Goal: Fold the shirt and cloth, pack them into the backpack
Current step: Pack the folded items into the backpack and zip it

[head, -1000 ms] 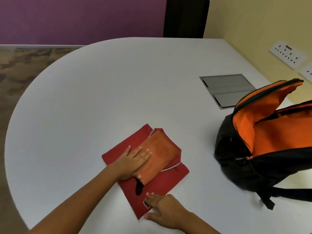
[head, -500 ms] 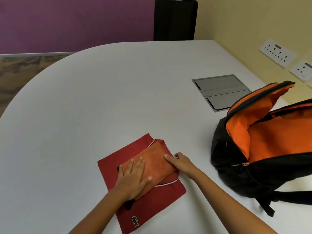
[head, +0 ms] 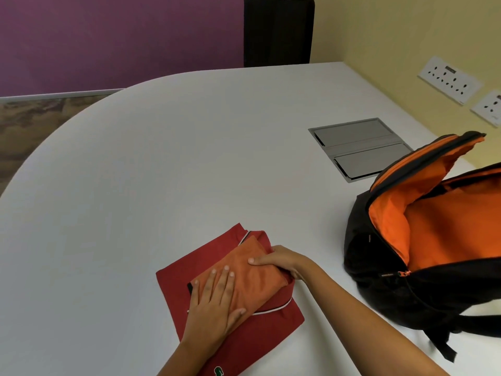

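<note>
Orange cloth (head: 252, 278) lay folded on the red shirt (head: 260, 337) on the white tabletop (head: 162, 172); left hand (head: 214, 305) pressed it, fingers straight, right hand (head: 282, 260) gripped both, open backpack (head: 423, 240) nearby.

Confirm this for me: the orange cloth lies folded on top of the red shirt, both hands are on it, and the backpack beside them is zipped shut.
Not quite. The backpack is unzipped and gaping, its orange lining showing, as the head view shows. The rest holds: the orange cloth lies folded on the red shirt, with the left hand flat on it and the right hand gripping its edge.
</note>
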`<action>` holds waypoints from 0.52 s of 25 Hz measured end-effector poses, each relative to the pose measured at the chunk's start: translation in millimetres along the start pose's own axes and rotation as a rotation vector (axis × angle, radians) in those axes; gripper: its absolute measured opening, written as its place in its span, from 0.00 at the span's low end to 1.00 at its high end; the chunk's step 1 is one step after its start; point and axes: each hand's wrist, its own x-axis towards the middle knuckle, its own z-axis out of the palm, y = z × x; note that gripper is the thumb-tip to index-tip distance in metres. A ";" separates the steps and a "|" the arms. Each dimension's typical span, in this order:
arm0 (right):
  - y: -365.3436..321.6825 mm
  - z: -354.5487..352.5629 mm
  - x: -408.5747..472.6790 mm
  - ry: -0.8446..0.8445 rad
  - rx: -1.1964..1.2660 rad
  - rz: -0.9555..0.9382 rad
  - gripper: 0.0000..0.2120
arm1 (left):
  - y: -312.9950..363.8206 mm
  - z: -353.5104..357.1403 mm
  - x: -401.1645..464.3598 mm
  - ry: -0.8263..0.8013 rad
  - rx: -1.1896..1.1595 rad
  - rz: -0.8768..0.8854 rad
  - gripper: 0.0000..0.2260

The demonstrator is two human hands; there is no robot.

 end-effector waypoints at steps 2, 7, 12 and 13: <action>0.5 6.6 -7.3 -0.071 0.062 -0.040 0.28 | -2.4 3.8 0.1 0.061 0.003 0.004 0.33; 9.6 15.1 -28.0 -0.177 0.130 -0.028 0.29 | -5.7 8.6 -1.7 0.122 -0.016 0.059 0.31; 28.1 32.9 -47.9 -0.059 0.095 -0.089 0.29 | -0.3 1.4 -15.6 0.138 -0.121 0.068 0.26; 30.4 36.2 -53.1 -0.024 0.083 -0.107 0.28 | 3.2 0.0 -18.1 0.136 -0.159 0.040 0.26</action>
